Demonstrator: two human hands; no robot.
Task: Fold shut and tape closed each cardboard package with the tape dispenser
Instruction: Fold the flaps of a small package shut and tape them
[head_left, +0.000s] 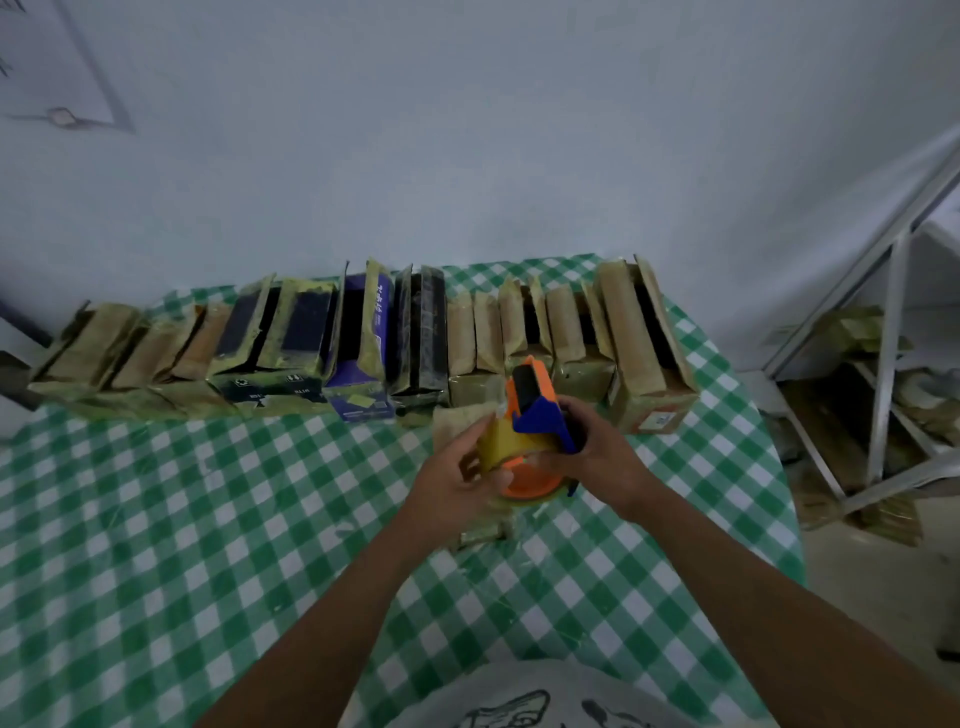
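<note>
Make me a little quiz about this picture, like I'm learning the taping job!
1. True or false: the left hand and the right hand are both on the tape dispenser.
2. What pattern is the tablecloth? A) red stripes B) green-and-white checks C) plain blue
3. Fill in: the flaps of the packages in the back row stand ____.
Key: 1 true. 2 B. 3 open.
</note>
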